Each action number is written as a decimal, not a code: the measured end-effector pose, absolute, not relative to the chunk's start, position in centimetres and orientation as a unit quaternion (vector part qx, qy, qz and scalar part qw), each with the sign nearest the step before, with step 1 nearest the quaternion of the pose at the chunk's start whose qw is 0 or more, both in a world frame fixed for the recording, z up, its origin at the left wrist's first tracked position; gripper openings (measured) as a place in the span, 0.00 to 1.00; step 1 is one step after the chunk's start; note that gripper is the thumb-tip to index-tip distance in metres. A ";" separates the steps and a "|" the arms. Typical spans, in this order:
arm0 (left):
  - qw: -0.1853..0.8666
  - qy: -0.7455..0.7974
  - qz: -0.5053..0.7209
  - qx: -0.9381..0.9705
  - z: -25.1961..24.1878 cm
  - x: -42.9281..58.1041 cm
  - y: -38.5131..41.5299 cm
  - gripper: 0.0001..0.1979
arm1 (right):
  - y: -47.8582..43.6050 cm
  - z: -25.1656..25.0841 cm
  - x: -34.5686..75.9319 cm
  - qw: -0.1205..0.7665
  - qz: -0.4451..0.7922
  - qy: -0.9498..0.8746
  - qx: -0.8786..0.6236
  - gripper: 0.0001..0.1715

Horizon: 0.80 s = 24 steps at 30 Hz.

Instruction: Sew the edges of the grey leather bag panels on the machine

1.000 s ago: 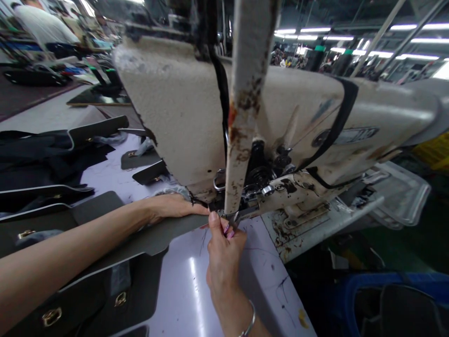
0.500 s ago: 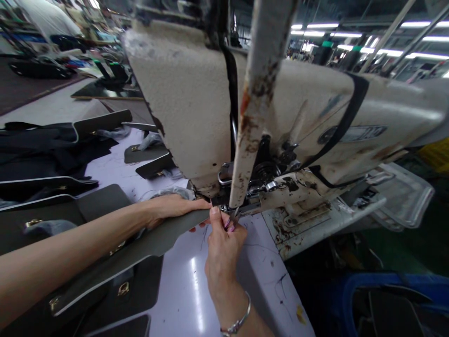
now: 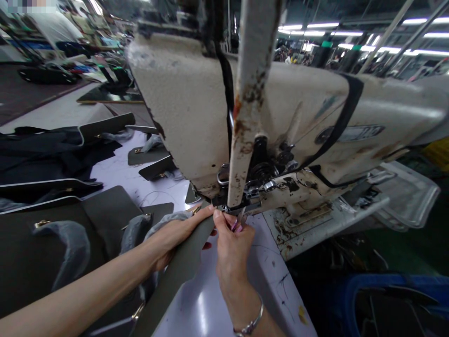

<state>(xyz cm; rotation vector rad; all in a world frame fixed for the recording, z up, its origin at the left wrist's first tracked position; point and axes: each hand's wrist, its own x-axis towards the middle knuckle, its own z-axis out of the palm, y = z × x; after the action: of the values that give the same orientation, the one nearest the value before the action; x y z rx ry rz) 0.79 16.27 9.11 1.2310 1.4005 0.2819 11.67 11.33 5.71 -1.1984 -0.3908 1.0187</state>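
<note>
Gripping, shown left to right: dark olive leather bag panels lie on the white counter, left of both grips. The left hand holds the grey-green leather strip, now tilted more steeply; the right hand pinches its end firmly, just beside the metal presser foot of the cream sewing machine head.

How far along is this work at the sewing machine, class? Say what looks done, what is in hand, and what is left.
Done: dark panels with gold-tone fittings lie on the table. In hand: the left hand and right hand hold a grey panel edge by the presser foot. Left: that edge, though how much remains cannot be told.
</note>
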 end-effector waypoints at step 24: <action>0.699 0.561 0.434 0.090 10.2 8.8 11.3 0.18 | 11.3 8.3 18.3 0.577 0.600 -0.200 -0.517 0.16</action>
<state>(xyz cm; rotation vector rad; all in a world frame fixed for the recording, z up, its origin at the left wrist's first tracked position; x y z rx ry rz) 8.79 11.32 10.20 0.1998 1.2510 0.9684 18.31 11.28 8.31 -1.2100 -0.4688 1.4037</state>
